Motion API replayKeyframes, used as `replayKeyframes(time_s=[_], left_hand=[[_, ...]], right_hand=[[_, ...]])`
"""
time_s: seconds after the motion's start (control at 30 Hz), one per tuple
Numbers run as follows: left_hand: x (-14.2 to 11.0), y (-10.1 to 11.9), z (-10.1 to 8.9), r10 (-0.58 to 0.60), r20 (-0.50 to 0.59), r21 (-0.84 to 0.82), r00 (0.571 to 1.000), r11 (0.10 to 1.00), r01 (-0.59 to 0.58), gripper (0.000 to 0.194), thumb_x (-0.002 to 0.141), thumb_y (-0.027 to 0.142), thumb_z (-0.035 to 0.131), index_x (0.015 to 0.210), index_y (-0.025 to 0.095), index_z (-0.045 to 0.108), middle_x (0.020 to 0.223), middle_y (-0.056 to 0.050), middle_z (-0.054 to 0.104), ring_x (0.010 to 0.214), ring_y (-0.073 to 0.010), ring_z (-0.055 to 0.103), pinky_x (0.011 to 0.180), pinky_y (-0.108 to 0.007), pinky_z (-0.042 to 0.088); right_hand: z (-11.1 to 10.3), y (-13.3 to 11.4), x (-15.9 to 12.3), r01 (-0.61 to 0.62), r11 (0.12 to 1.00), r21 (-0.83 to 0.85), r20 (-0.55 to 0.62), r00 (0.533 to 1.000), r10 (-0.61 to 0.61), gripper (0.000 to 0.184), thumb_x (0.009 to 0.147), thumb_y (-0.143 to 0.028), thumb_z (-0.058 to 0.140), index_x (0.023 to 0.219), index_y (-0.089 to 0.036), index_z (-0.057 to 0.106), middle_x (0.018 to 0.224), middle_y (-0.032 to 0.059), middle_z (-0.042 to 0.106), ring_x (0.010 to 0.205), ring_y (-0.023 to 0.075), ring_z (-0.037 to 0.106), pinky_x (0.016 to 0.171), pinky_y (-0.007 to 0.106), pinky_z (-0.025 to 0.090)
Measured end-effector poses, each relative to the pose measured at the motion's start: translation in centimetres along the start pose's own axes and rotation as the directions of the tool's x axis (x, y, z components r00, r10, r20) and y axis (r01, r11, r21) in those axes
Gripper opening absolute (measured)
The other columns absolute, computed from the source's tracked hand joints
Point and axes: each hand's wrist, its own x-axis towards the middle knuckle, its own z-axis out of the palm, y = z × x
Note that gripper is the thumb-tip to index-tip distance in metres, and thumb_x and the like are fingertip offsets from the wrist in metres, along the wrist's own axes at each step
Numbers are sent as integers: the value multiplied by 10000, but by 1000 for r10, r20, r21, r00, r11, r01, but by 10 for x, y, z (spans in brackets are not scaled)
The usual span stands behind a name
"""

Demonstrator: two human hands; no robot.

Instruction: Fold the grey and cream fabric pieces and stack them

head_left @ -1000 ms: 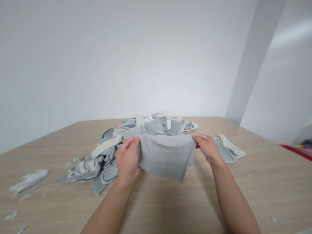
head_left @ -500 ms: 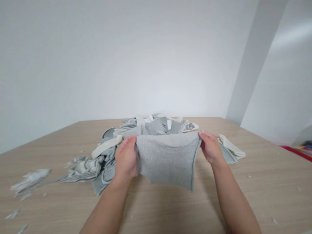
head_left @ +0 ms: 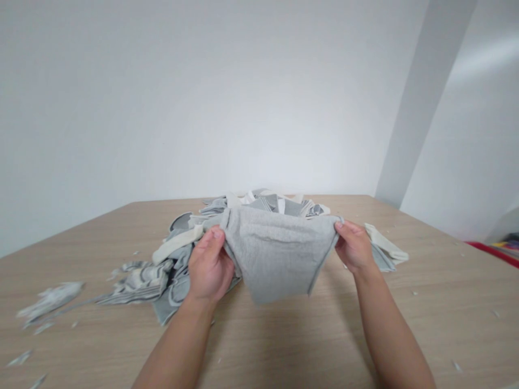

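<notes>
A piece of light grey knit fabric hangs above the table, stretched sideways between my two hands. My left hand is closed on its left edge, thumb on top. At the upper right corner, my right hand pinches the cloth between thumb and fingers. The lower edge dangles free, and a fold runs along the upper part. Behind it lies a heap of grey, white and striped fabric scraps, partly hidden by the held piece.
Striped scraps and a pale frayed scrap lie on the left of the wooden table. A small stack of cream and grey pieces sits at the right. Something red shows at the right edge. Lint bits are scattered about.
The fabric's upper edge has risen and bulged away, and its lower right corner has swung inward to the left. My left hand has turned slightly; both hands keep their hold.
</notes>
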Motion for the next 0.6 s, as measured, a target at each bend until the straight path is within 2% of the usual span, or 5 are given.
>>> replayKeyframes(time_s=[0.1, 0.27, 0.37, 0.47, 0.6], left_hand=[[0, 1, -1, 0, -29, 38, 1000, 999, 1, 220, 735, 352, 698, 703, 172, 575, 673, 16, 605, 598, -105, 546, 562, -205, 444], [-2, 5, 0, 51, -81, 120, 995, 992, -41, 247, 721, 387, 708, 736, 166, 598, 688, 13, 610, 596, -99, 536, 558, -200, 436], [-4, 7, 0, 116, -100, 158, 988, 982, -99, 256, 724, 403, 704, 766, 164, 621, 702, 5, 618, 623, -103, 549, 582, -204, 443], [-8, 10, 0, 153, -66, 164, 986, 976, -140, 254, 729, 393, 702, 826, 166, 642, 751, -14, 640, 685, -125, 583, 636, -227, 466], [-14, 13, 0, 134, 35, 168, 990, 976, -138, 263, 696, 330, 735, 888, 176, 642, 819, -38, 660, 744, -162, 613, 678, -270, 483]], right_hand=[[-1, -2, -2, -13, 1000, -27, -32, 999, 12, 203, 693, -378, 714, 758, -186, 699, 687, 36, 691, 710, 208, 638, 645, 315, 493], [-6, -3, -1, 88, 993, -82, -76, 993, -94, 198, 676, -360, 728, 787, -196, 715, 722, 33, 703, 724, 214, 633, 687, 347, 488], [-8, -1, 1, 170, 979, -111, -72, 981, -178, 171, 675, -343, 730, 785, -212, 726, 748, 29, 706, 787, 223, 631, 776, 384, 469], [-6, -2, 2, 282, 952, -117, -59, 955, -290, 141, 679, -315, 728, 788, -225, 732, 798, 29, 697, 864, 221, 614, 867, 401, 428], [-3, -8, 0, 389, 907, -161, -62, 913, -403, 95, 685, -304, 716, 728, -219, 721, 903, 36, 644, 918, 212, 565, 863, 385, 418]])
